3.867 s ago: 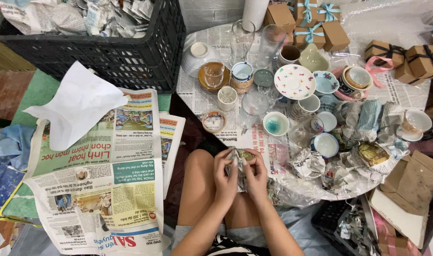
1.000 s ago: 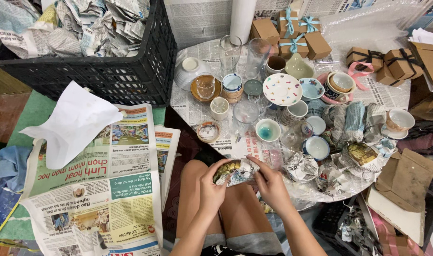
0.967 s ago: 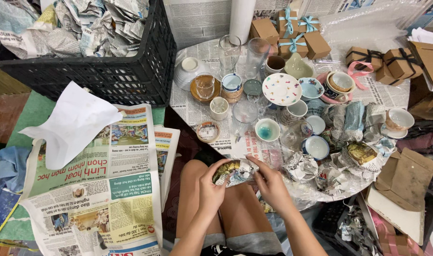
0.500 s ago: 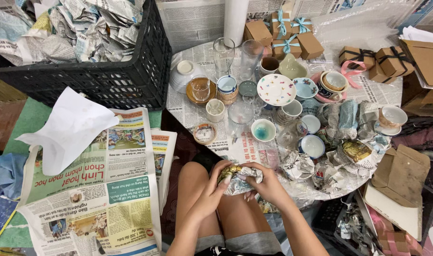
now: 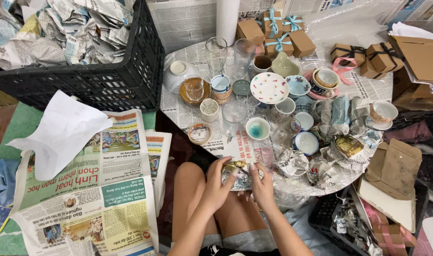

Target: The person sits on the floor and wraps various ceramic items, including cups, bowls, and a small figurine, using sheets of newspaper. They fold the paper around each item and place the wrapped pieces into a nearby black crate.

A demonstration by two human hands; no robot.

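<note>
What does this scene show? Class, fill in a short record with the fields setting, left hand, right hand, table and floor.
setting: person seated at a low round table covered in newspaper
left hand: grips a newspaper-wrapped item
right hand: grips the same item
table: cups, glasses, saucers, gift boxes
floor: black crate of crumpled paper, newspaper sheets

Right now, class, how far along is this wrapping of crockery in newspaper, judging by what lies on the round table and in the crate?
Done: several newspaper-wrapped bundles lie on the table's right side. In hand: the left hand and right hand fold printed newspaper around a small gold-patterned piece. Left: many bare pieces, such as the spotted white plate, turquoise-lined bowl and two tall clear glasses. Flat newspaper sheets wait alongside.
</note>
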